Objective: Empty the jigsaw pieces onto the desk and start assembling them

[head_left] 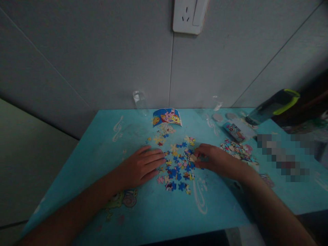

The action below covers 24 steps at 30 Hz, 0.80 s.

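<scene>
Loose jigsaw puzzle pieces (176,172), mostly blue with some yellow and pink, lie scattered between my hands on the turquoise table cover. My left hand (143,165) rests flat at the left edge of these pieces, fingers stretched out, its fingertips touching or very near a few of them. On the other side, my right hand (208,158) has its thumb and fingers curled around a pale-backed puzzle piece (193,158). A curved picture card (167,117) with cartoon figures on blue stands behind the pieces.
Another heap of puzzle pieces (238,150) lies right of my right forearm, below a small printed box (234,131). Clear cylinders (140,100) and round lids (217,118) are near the wall. A dark bottle (271,106) with a lime-green loop stands at the back right.
</scene>
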{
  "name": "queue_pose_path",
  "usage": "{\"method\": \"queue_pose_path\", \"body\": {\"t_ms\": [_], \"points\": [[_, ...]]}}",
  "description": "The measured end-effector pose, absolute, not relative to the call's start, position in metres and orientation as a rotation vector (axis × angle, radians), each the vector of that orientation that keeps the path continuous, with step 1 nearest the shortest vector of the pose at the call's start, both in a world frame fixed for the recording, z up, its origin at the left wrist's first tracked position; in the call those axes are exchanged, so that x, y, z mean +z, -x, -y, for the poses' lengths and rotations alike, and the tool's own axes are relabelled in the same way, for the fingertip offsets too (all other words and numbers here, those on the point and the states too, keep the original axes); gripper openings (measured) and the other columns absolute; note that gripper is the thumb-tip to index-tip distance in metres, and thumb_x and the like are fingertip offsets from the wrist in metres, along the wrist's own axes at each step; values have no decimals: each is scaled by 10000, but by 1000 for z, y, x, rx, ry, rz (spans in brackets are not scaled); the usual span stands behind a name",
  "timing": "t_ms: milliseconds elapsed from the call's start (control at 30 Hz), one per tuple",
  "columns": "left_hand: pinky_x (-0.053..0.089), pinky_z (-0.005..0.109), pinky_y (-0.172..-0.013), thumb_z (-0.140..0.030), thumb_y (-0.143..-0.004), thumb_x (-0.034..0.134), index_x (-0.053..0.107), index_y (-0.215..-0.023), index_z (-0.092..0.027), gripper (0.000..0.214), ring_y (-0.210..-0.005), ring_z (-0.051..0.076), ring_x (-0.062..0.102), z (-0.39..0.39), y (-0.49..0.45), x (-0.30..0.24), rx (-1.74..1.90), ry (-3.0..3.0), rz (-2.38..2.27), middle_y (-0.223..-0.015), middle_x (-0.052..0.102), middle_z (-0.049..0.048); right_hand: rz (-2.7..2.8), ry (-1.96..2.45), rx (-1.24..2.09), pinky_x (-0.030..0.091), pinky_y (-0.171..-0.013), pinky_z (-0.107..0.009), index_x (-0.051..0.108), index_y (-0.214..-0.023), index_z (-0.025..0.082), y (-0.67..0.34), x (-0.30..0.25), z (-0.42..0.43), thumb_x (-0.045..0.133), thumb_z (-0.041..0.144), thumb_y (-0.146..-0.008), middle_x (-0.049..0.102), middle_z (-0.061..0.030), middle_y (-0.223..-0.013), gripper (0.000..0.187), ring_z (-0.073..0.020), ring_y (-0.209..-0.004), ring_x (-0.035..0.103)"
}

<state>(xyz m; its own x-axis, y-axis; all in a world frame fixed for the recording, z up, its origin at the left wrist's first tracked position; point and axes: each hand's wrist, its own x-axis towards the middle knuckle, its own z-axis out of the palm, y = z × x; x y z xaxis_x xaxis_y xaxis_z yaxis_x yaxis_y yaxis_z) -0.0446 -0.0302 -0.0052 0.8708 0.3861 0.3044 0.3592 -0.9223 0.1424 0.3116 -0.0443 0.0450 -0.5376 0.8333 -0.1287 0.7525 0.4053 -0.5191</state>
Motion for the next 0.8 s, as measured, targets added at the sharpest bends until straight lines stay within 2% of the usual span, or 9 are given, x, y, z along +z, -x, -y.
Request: {"method": "queue_pose_path", "body": {"t_ms": [67, 167, 300, 467, 633, 800], "points": [[239, 506, -1238, -281, -1022, 511, 450, -1486, -219, 472, -1444, 244, 413, 31, 44, -3, 427, -2983, -503, -1509, 505, 83, 2482, 1456, 785, 488, -790, -311, 667, -1020, 240, -310, 42, 44, 691, 365, -909, 675, -36, -1011, 169, -195, -881, 643], [182, 494, -1255, -313, -1026, 516, 485, -1457, -229, 440, -1459, 235, 387, 33, 43, -1, 383, -2993, -443, -1504, 514, 63, 2445, 1496, 796, 485, -769, -307, 664, -1072, 251, -311, 37, 42, 675, 368, -920, 686, -35, -1012, 193, -190, -860, 645], [251, 476, -1230, -300, -1014, 536, 538, -1410, -221, 404, -1418, 237, 442, 34, 43, 0, 413, -2959, -475, -1475, 545, 69, 2461, 1477, 781, 495, -735, -297, 671, -1097, 256, -312, 35, 40, 643, 380, -945, 693, -38, -994, 198, -177, -819, 651], [341, 510, -1177, -282, -992, 563, 570, -1375, -215, 389, -1343, 266, 516, 34, 44, 0, 474, -2935, -496, -1420, 589, 88, 2495, 1416, 648, 520, -719, -293, 702, -1038, 241, -313, 37, 39, 557, 370, -997, 689, -53, -959, 199, -168, -787, 658], [369, 512, -1148, -274, -988, 557, 578, -1356, -197, 377, -1304, 277, 538, 33, 44, 0, 495, -2962, -505, -1395, 607, 94, 2529, 1417, 539, 521, -703, -287, 730, -1024, 254, -320, 37, 37, 589, 295, -972, 694, -46, -945, 156, -162, -760, 662], [403, 497, -1116, -267, -977, 572, 606, -1315, -201, 346, -1245, 268, 580, 32, 43, 3, 532, -2948, -552, -1329, 647, 89, 2534, 1445, 475, 520, -758, -306, 746, -959, 234, -321, 41, 34, 585, 274, -977, 680, -57, -941, 166, -175, -794, 671]]}}
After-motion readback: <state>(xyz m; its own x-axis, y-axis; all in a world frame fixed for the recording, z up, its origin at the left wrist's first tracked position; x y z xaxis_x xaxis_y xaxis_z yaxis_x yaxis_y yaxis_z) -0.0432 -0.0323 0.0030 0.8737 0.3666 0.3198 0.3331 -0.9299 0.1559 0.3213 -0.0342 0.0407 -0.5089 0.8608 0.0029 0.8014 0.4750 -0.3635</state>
